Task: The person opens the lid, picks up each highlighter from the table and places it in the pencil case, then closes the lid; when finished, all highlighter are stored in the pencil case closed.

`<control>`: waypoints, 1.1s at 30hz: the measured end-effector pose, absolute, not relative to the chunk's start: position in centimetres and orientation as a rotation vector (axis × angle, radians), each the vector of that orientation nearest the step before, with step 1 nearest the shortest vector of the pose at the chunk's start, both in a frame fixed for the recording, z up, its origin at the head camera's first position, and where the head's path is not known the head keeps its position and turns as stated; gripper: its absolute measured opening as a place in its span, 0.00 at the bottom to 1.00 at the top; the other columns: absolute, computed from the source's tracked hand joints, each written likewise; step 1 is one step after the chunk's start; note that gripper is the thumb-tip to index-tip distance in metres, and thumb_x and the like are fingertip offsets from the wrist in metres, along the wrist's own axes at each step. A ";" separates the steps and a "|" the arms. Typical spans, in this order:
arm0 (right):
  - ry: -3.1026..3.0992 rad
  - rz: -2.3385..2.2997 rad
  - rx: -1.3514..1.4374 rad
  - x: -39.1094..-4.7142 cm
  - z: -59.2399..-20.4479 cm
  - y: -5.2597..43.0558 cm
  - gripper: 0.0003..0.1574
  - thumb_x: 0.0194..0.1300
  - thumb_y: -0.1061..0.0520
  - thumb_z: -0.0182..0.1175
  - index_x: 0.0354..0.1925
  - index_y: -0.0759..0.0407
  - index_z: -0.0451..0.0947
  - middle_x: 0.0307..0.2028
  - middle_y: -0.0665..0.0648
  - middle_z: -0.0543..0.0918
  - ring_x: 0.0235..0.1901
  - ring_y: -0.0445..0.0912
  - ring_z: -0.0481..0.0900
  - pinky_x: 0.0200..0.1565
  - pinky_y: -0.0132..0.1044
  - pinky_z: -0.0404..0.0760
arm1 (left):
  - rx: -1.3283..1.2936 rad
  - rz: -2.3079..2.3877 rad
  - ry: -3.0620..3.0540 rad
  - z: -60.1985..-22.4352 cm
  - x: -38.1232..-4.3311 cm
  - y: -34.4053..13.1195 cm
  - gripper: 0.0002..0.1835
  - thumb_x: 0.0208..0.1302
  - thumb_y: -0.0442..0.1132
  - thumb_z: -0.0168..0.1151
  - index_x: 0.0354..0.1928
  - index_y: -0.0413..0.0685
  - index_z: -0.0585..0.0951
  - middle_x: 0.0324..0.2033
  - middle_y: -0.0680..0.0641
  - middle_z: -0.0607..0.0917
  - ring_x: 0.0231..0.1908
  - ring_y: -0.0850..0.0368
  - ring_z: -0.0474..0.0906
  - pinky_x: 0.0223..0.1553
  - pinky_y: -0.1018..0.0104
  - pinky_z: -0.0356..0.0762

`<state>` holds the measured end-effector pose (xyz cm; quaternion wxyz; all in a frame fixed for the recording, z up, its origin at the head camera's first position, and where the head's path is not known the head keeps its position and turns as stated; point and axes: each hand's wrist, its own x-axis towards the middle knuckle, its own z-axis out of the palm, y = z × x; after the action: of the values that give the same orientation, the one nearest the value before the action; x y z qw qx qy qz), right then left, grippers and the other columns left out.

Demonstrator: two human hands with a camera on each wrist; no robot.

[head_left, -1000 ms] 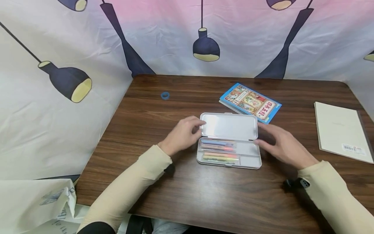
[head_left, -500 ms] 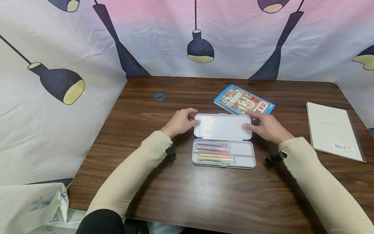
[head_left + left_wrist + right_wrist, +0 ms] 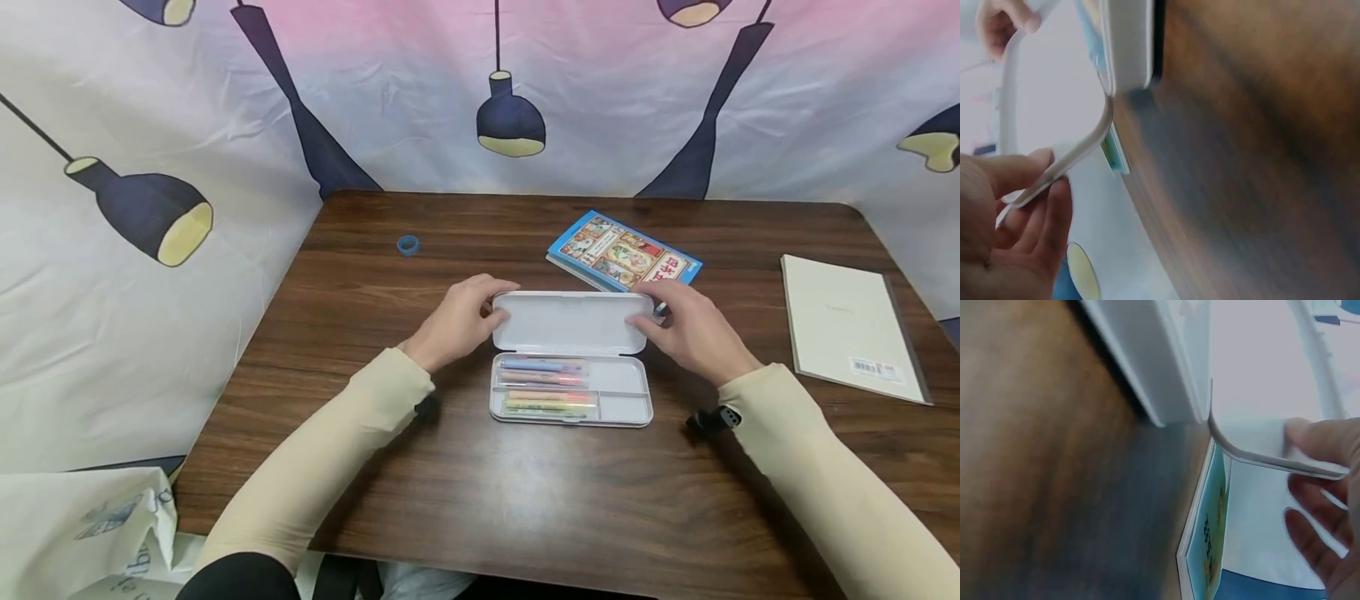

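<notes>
A white pencil case (image 3: 626, 410) lies open on the table, its lid (image 3: 573, 322) raised at the back. Pens in clear sleeves (image 3: 547, 392) fill the left part of its tray. My left hand (image 3: 461, 323) pinches the lid's left edge, thumb on the inner face and fingers behind, as the left wrist view shows. At the lid's right edge my right hand (image 3: 693, 329) pinches likewise, thumb inside and fingers behind in the right wrist view.
Behind the lid lies a blue-bordered booklet (image 3: 618, 250), partly covered by the right hand. A pale notebook (image 3: 851, 325) with a barcode is at the right. A small blue tape roll (image 3: 408, 244) sits at the back left of the wooden table (image 3: 480, 500).
My right hand has gone from the case's right side near the hinge up to the lid's right edge and taken hold. The lid now stands tilted up slightly more.
</notes>
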<state>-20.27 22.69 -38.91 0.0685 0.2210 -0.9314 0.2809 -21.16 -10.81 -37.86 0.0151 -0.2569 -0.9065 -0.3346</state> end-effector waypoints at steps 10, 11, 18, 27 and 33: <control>-2.689 1.034 0.818 -17.0 -39.2 22.4 0.14 0.73 0.54 0.59 0.52 0.52 0.85 0.47 0.48 0.87 0.49 0.43 0.83 0.52 0.29 0.78 | -1.100 -0.695 -2.466 -38.9 -17.0 -11.1 0.15 0.64 0.33 0.67 0.52 0.42 0.84 0.45 0.47 0.84 0.46 0.55 0.81 0.52 0.64 0.79; -2.708 1.043 0.844 -16.7 -39.1 22.4 0.14 0.73 0.54 0.59 0.52 0.51 0.85 0.47 0.47 0.88 0.49 0.43 0.83 0.52 0.27 0.77 | -1.127 -0.688 -2.482 -38.8 -16.6 -11.1 0.15 0.64 0.37 0.68 0.52 0.42 0.85 0.45 0.47 0.85 0.47 0.55 0.81 0.53 0.63 0.79; -2.938 0.995 1.025 -14.8 -39.5 23.1 0.25 0.70 0.45 0.62 0.63 0.46 0.78 0.64 0.49 0.77 0.64 0.49 0.74 0.60 0.52 0.74 | -1.279 -0.750 -2.826 -38.1 -15.1 -10.7 0.22 0.70 0.54 0.60 0.57 0.48 0.84 0.60 0.47 0.81 0.63 0.52 0.73 0.65 0.58 0.70; -2.892 0.823 1.195 -13.8 -40.8 23.0 0.32 0.63 0.39 0.67 0.64 0.43 0.78 0.71 0.52 0.69 0.71 0.51 0.64 0.69 0.37 0.63 | -1.346 -0.614 -2.985 -38.8 -14.8 -10.3 0.28 0.66 0.55 0.65 0.65 0.52 0.79 0.71 0.42 0.69 0.72 0.42 0.61 0.73 0.53 0.58; -2.813 0.778 1.226 -13.6 -41.4 23.2 0.33 0.60 0.41 0.70 0.63 0.43 0.78 0.71 0.52 0.69 0.71 0.50 0.64 0.69 0.25 0.56 | -1.360 -0.550 -2.931 -39.1 -14.7 -10.2 0.29 0.64 0.55 0.68 0.64 0.53 0.79 0.70 0.42 0.70 0.70 0.42 0.64 0.71 0.54 0.62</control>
<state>-13.57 23.22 -41.35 -0.0120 0.3873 -0.8885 0.2457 -14.74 -10.20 -39.09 -0.0679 -0.4139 -0.8923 -0.1673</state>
